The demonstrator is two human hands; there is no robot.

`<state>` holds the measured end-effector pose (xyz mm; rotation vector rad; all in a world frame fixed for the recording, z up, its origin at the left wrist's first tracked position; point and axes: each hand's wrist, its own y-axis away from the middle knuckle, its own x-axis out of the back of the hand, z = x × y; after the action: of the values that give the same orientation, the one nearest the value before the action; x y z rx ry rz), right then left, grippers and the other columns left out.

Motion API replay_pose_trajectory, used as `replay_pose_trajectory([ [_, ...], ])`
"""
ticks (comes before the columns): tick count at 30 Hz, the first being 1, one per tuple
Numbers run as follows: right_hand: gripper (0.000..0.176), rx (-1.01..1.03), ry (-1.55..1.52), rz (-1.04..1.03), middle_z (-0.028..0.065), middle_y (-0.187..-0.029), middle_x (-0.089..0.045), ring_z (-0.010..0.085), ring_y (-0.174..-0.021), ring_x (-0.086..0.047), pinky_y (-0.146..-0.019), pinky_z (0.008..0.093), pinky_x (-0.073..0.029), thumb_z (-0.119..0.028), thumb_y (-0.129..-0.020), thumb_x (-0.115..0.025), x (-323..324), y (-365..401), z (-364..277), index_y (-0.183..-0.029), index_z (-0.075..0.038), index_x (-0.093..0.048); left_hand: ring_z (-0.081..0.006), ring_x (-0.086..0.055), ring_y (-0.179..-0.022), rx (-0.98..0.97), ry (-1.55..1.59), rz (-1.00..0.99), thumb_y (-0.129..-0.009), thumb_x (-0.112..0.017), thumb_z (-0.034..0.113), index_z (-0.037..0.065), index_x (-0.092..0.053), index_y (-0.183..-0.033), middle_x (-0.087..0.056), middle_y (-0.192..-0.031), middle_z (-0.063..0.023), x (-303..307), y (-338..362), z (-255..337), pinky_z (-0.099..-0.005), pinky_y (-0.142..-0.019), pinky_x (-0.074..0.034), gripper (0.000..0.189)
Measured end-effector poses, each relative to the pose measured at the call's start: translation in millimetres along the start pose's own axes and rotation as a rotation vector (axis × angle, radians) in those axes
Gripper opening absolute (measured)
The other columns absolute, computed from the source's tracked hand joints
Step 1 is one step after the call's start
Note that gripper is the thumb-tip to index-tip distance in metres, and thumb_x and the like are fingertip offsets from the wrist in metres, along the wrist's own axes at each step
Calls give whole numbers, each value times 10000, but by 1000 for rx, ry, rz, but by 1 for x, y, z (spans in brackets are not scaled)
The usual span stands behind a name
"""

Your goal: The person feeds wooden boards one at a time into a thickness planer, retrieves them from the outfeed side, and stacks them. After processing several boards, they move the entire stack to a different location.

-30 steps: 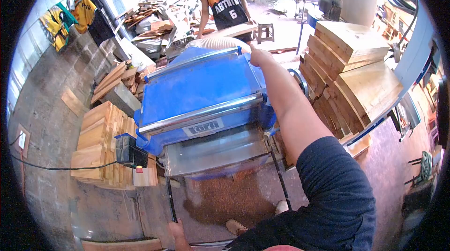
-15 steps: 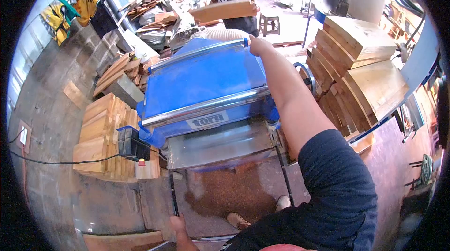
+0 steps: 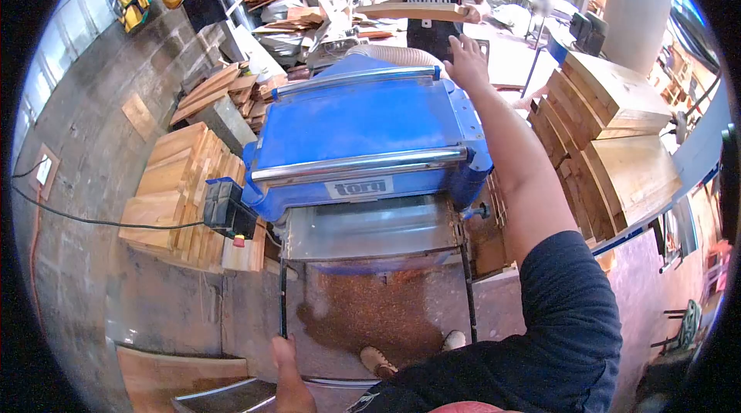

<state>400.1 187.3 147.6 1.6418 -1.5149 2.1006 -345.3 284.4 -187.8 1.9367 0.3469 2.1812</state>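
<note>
A blue thickness planer (image 3: pixel 359 123) with chrome rollers along its top stands in front of me. Its bare metal bed (image 3: pixel 370 231) faces me, and two black rails extend from it toward my body. At the near end of the left black rail (image 3: pixel 284 297), my left hand (image 3: pixel 284 353) is closed around the bar, its fingers partly hidden. My right hand (image 3: pixel 467 66) is stretched out past the machine's far right corner, fingers spread and holding nothing. Beyond it, a co-worker holds a wooden board (image 3: pixel 413 11) with both hands.
Stacked thick boards (image 3: pixel 617 104) rise on the right, and another wood stack (image 3: pixel 174 189) stands at left beside the switch box (image 3: pixel 228 208). A black cable (image 3: pixel 116 220) runs to the wall. Sawdust (image 3: pixel 378 309) covers floor under the rails. Scrap wood (image 3: pixel 309 11) lies behind.
My right hand has lifted off the planer's far top corner, and its fingers have opened. The co-worker's board now appears edge-on. My view has shifted; my left hand stays at the rail.
</note>
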Motion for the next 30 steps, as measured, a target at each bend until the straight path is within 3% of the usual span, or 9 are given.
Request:
replay_pose_trajectory([
  [4,722,49,203,43,144,-1449,-304,299,-1375,-246,-1096,436,-252,-262,-788,-664,12,-8,12,-1397,-87,-318,-401,-640,-863,-40,5,38,-773,-699,299,-14,-671,-904,-659,-880,-242,-4,-4,-2,-466,-748,-505,340],
  [9,748,68,330,-2,135,-1443,-313,289,-1372,-258,-1103,447,-235,-253,-770,-680,19,-25,34,-1399,-86,-311,-392,-645,-832,-176,68,237,-742,-726,291,-22,-658,-843,-659,-829,-229,-16,-5,-9,-460,-723,-503,336],
  [12,647,74,457,77,148,-1430,-323,297,-1369,-265,-1110,453,-228,-164,-813,-578,6,-36,57,-1394,-66,-313,-401,-643,-806,-117,96,125,-733,-733,293,-22,-656,-825,-657,-808,-229,31,24,24,-465,-714,-504,337],
  [19,527,176,526,-10,162,-1441,-329,303,-1366,-274,-1097,475,-241,-166,-875,-448,1,-58,39,-1370,-24,-335,-408,-644,-771,-141,200,125,-726,-737,316,-23,-659,-824,-653,-790,-238,-40,-25,-28,-479,-693,-508,361],
  [21,480,190,661,134,160,-1438,-339,301,-1363,-280,-1085,477,-258,-178,-901,-405,3,-68,26,-1355,-29,-357,-399,-648,-765,-95,83,128,-732,-732,315,-23,-666,-843,-657,-797,-230,-24,-16,-15,-476,-688,-510,362],
  [23,451,205,677,190,174,-1399,-401,310,-1337,-336,-1071,471,-276,-174,-920,-391,2,-82,17,-1349,-38,-381,-401,-648,-761,-104,62,95,-736,-729,313,-24,-668,-854,-659,-801,-229,-19,-16,-15,-477,-685,-509,362],
  [25,401,40,645,40,167,-1274,-531,315,-1227,-482,-994,458,-381,-181,-922,-404,-1,-99,10,-1293,-40,-458,-402,-647,-757,-111,47,61,-739,-726,311,-24,-671,-866,-660,-805,-228,-15,-12,-13,-478,-683,-509,362],
  [26,327,-43,545,-92,139,-1141,-613,303,-1090,-587,-877,430,-474,-182,-914,-431,4,-110,3,-1187,-46,-550,-402,-648,-757,-77,106,77,-743,-722,311,-25,-672,-868,-659,-799,-229,-7,-3,-4,-479,-682,-508,361],
  [30,242,6,499,-38,134,-1086,-639,292,-985,-640,-780,405,-529,-131,-862,-508,13,-126,4,-1064,-44,-609,-401,-649,-760,-19,42,137,-745,-715,313,-28,-672,-865,-655,-786,-236,42,35,38,-484,-680,-506,364],
])
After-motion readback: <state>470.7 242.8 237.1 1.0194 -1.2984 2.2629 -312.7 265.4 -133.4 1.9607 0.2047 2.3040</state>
